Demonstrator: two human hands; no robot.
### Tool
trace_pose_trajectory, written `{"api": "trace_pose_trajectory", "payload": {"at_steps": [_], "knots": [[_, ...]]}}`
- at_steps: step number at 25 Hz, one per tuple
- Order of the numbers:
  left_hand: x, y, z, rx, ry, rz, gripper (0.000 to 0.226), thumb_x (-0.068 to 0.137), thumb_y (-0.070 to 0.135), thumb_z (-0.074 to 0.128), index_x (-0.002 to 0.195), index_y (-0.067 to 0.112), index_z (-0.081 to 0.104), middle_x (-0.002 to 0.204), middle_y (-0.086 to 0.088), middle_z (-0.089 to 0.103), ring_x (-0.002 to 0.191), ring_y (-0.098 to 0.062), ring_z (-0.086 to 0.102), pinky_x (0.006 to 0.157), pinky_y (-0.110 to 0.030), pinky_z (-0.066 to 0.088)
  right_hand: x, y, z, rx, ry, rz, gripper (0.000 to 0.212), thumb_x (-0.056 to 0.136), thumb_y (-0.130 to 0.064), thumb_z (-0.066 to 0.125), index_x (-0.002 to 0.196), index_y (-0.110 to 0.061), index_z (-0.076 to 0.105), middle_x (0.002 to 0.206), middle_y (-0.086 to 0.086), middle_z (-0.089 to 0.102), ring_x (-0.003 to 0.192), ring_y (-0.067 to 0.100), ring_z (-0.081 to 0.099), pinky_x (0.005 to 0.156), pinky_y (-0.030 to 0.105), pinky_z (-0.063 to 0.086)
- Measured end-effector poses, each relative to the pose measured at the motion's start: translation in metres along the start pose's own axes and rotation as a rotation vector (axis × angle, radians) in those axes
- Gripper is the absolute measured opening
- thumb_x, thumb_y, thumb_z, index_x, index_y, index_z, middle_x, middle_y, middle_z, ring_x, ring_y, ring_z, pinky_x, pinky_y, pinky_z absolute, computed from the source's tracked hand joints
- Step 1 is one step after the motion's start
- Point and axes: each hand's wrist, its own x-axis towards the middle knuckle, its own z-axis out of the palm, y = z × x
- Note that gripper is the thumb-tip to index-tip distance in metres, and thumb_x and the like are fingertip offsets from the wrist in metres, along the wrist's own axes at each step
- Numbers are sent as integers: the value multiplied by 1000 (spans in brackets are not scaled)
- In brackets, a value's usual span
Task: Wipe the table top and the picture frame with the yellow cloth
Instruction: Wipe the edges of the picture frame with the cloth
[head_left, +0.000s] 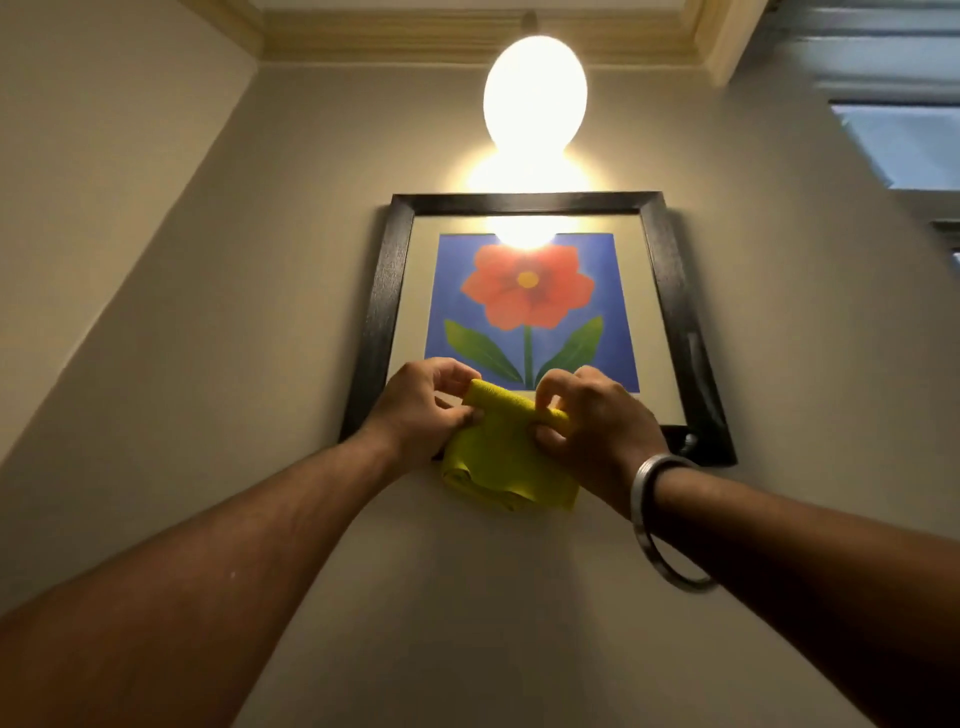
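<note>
A black picture frame (670, 291) hangs on the beige wall and holds a print of a red flower on blue. In front of its lower edge I hold the yellow cloth (506, 457), bunched and folded, between both hands. My left hand (423, 410) pinches the cloth's left upper corner. Gripping the right upper edge is my right hand (592, 421), which has a metal bangle on its wrist. The cloth hides part of the frame's bottom rail. No table top is in view.
A bright lit globe lamp (535, 93) hangs from the ceiling just above the frame and glares on the glass. A window (904, 145) is at the upper right. A wall corner runs down the left side.
</note>
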Motion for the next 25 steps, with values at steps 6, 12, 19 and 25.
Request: {"api": "trace_pose_trajectory", "payload": {"at_steps": [6,12,19,25], "knots": [[20,-19,7,583,141,388,52,80,39,73,128,24,57,128,-2,65,108,-26,64,94,-47,48,9,-8,24,-160,151,-145,35,79,-16,60,111,-28,57,109,10,59,95,38,55,76,44,47],[12,-65,-2,851,276,394,76,84,62,38,150,25,29,156,-12,35,144,-32,30,119,-58,12,-1,-7,46,-357,20,-278,47,85,-15,57,131,-23,51,139,15,52,111,42,56,82,52,52],[7,-89,-8,906,421,297,76,78,37,43,150,21,27,157,-20,32,143,-38,30,120,-57,9,-1,-37,59,-228,114,-55,61,79,-71,34,112,-21,47,115,7,59,92,33,57,73,40,50],[7,-90,-6,932,352,304,77,77,36,28,152,22,21,161,-17,22,147,-36,21,122,-51,12,-26,-20,89,-376,111,-128,65,88,-49,41,146,-28,24,156,4,27,140,42,26,111,63,27]]}}
